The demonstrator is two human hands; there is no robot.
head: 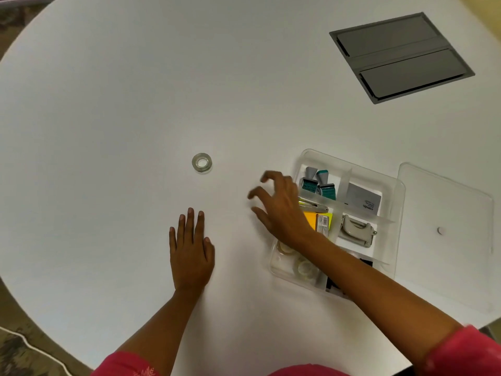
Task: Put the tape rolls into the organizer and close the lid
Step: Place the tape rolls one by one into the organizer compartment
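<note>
One clear tape roll (202,163) lies flat on the white table, left of the organizer. The clear plastic organizer (393,207) stands uncovered at the right, and two clear tape rolls (306,268) lie in its near-left compartment. Its clear lid (444,234) rests flat on the table to the right of it. My right hand (279,210) hovers over the organizer's left edge with fingers spread and empty, pointing toward the loose roll. My left hand (191,245) lies flat on the table, palm down, below the loose roll.
Other compartments hold teal stamps (318,183), yellow sticky notes (317,219), a white card (363,199) and a grey hole punch (355,230). A grey cable hatch (401,57) is set into the table at the far right. The round table's edge curves near me.
</note>
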